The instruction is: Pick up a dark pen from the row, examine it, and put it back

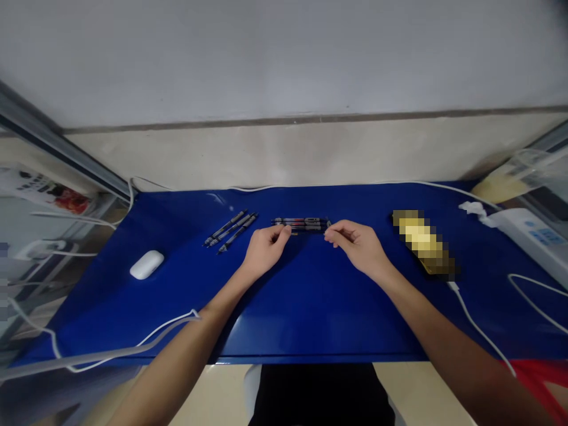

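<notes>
Here both hands, left hand (265, 248) and right hand (358, 244), pinch opposite ends of a row of dark slim pens (300, 223) with closed fingers, squaring them on the glossy blue surface (310, 307).

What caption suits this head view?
Both hands, left hand and right hand, grip pens on a blue table.

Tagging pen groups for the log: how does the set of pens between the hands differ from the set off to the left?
The pens between the hands lie level, side to side; the left pens lie slanted. The left hand and right hand touch the ends of the middle set; nothing touches the left set. The middle set shows red marks; the left set looks plain dark. Both lie bunched close on the blue mat.
</notes>
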`<state>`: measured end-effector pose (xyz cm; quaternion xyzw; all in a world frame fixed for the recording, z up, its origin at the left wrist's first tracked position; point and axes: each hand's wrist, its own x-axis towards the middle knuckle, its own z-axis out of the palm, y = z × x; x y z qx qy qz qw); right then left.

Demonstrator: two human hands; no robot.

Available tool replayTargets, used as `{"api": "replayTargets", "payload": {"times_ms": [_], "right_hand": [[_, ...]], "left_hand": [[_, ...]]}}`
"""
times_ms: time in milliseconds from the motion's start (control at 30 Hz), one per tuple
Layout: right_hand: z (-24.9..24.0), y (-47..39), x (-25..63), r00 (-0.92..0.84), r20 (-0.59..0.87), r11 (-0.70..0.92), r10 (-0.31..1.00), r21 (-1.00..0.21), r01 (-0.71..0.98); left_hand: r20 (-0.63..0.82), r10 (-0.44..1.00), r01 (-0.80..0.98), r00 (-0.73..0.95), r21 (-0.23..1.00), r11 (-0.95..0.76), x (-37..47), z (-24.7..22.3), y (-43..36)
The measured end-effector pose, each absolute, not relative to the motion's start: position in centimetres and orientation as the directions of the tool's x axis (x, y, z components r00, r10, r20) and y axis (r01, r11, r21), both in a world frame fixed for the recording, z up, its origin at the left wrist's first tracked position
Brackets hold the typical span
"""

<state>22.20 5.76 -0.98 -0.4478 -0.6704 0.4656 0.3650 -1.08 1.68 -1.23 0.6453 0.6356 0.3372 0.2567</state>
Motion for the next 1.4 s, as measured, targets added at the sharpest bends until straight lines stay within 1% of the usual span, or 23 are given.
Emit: {"api": "replayTargets", "payload": {"times_ms": [133,333,400,500,567,700,767,900,967,1067,1233,1400], "right_hand": [[-1.1,5.96,22.23,-0.324,0.099,0.178,0.941,-0.958,0.224],[-0.77,6.04,22.36,-0.327,0.051,0.155,0.944,-0.941,0.3],[-0.95,6.19,22.42,-0.333,0.069,0.169,0.94,-0.945,0.28],[-1.24,6.38,22.52,-0.342,0.101,0.175,0.934,-0.966,0.191],[-1.3,6.39,22.57,-0.364,0.108,0.178,0.925,-0.97,0.165],[-1.2,6.17,22.54,-0.407,0.094,0.208,0.908,-0.947,0.245],[-1.18,6.06,22.46,-0.415,0.096,0.213,0.905,-0.945,0.246],[-1.15,5.94,22.35,-0.427,0.083,0.168,0.9,-0.972,0.165],[-1.11,5.92,22.39,-0.414,0.072,0.134,0.907,-0.984,0.121],[-1.06,5.92,22.52,-0.384,0.083,0.124,0.92,-0.989,0.085],[-0.8,5.83,22.55,-0.362,0.11,0.168,0.925,-0.977,0.131],[-0.3,5.55,22.46,-0.34,0.066,0.174,0.938,-0.939,0.296]], "left_hand": [[0.1,0.994,0.606,-0.038,0.793,-0.057,-1.08,-1.23,1.73],[0.109,0.994,0.605,-0.03,0.793,-0.069,-1.05,-1.44,1.78],[0.108,0.994,0.601,-0.027,0.796,-0.071,-1.04,-1.41,1.79],[0.102,0.995,0.602,-0.025,0.796,-0.066,-1.01,-1.3,1.77],[0.098,0.995,0.605,-0.026,0.794,-0.063,-0.94,-1.23,1.72],[0.087,0.996,0.591,-0.025,0.805,-0.056,-0.77,-1.22,1.6],[0.084,0.996,0.574,-0.026,0.817,-0.054,-0.77,-1.27,1.6],[0.097,0.995,0.542,-0.033,0.838,-0.064,-1.05,-1.4,1.77],[0.097,0.994,0.533,-0.045,0.844,-0.059,-1.24,-1.43,1.89],[0.106,0.993,0.546,-0.059,0.836,-0.057,-1.37,-1.41,1.97],[0.109,0.993,0.58,-0.043,0.812,-0.063,-1.01,-1.18,1.68],[0.112,0.994,0.624,-0.019,0.777,-0.075,-0.68,-0.97,1.41]]}}
